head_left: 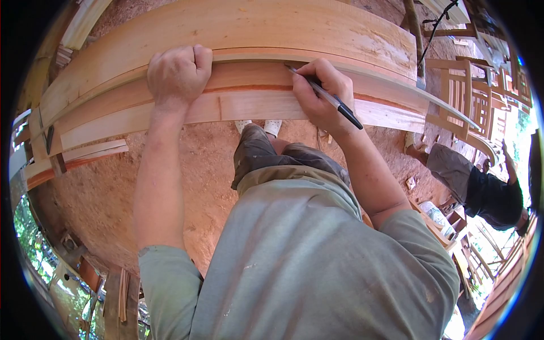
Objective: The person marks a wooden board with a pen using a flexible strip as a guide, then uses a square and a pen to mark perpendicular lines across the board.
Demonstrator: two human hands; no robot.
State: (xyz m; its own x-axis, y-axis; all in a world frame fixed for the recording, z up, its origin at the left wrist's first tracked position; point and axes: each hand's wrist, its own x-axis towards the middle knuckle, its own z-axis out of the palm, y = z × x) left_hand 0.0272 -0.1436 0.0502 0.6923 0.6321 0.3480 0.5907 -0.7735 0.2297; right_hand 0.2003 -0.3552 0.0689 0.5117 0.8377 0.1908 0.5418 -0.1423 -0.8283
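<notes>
Pinching the pen [332,100] between closed fingers [324,68], the right hand [336,83] holds its tip just beside the wooden strip [252,57]; the left hand [177,76] is fisted over it, grasp hidden.

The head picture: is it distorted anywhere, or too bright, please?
Head view: wide-lens distortion, dark corners, and the upper plank appears bowed; head view, right edge: glare washes out parts of the background; head view, upper middle: pen and right hand look fairly sharp.
</notes>
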